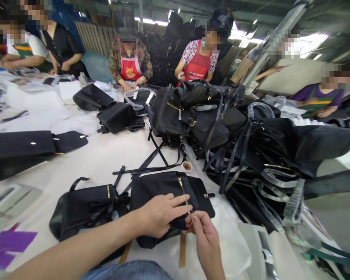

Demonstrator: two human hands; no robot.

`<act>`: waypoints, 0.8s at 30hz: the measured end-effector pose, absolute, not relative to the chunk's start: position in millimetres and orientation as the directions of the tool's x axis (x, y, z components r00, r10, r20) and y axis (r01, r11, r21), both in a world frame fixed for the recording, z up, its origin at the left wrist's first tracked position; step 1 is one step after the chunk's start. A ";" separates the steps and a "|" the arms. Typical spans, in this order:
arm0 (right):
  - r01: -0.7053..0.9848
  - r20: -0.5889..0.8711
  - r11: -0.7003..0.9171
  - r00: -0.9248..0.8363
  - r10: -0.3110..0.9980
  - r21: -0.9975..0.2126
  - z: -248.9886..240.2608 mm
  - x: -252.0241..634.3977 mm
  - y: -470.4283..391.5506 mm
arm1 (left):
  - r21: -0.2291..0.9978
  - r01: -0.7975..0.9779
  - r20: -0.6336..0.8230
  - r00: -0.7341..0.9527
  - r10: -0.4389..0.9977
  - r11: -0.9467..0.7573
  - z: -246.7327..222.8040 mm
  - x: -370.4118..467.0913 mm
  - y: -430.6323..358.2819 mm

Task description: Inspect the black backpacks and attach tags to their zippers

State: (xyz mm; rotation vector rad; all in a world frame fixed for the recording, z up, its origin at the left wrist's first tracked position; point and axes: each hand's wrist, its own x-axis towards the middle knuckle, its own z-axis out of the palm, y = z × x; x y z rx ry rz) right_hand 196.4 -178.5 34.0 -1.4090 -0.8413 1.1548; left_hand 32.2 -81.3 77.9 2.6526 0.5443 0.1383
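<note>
A black bag [157, 190] lies in front of me, its flap with a gold buckle [205, 195] turned out to the right. Along its edge runs a gold zipper [181, 184]. My left hand [160, 214] rests on the bag with its fingers stretched across the zipper. At the zipper's near end, my right hand [205, 233] pinches thumb and fingers together against the bag's edge; what is between the fingertips is hidden. A second black bag [84, 200] with a strap and gold trim sits just left, partly behind my left forearm.
Black bags [192, 116] are heaped at centre and right, with straps and clear plastic-wrapped handles [293, 198]. A small round roll [186, 167] lies beyond my bag. Another black bag [20, 149] is at left, near purple material [10, 249]. Several people work around the table.
</note>
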 end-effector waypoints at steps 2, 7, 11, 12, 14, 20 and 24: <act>-0.095 -0.158 -0.140 0.230 0.960 -0.986 41.7 183.2 -173.1 | 0.390 0.391 -0.054 0.914 0.403 -0.834 72.6 35.0 -85.0; -0.277 -0.222 -0.149 0.255 0.941 -0.949 48.8 196.6 -175.8 | 0.397 0.446 0.011 0.872 0.490 -0.802 79.7 14.7 -62.1; -0.332 -0.582 -0.602 -0.170 0.795 -0.726 11.7 222.1 -198.1 | 0.402 0.408 0.107 0.868 0.485 -0.819 103.8 -13.3 -43.1; -0.311 -0.639 -0.665 -0.197 0.744 -0.679 -1.6 222.3 -202.3 | 0.412 0.399 0.120 0.867 0.483 -0.819 108.3 -17.9 -41.0; -0.350 -0.647 -0.635 -0.098 0.756 -0.689 -24.2 216.1 -204.2 | 0.463 0.377 0.142 0.862 0.487 -0.802 114.0 -23.4 -39.5; -0.427 -0.455 -0.350 0.173 0.873 -0.834 -12.5 209.7 -153.6 | 0.650 0.369 0.158 0.790 0.593 -0.665 125.3 -29.7 -31.3; -0.294 -0.405 -0.344 0.180 0.897 -0.892 34.4 229.6 -110.2 | 0.587 0.434 0.186 0.749 0.636 -0.683 148.4 -31.4 -30.4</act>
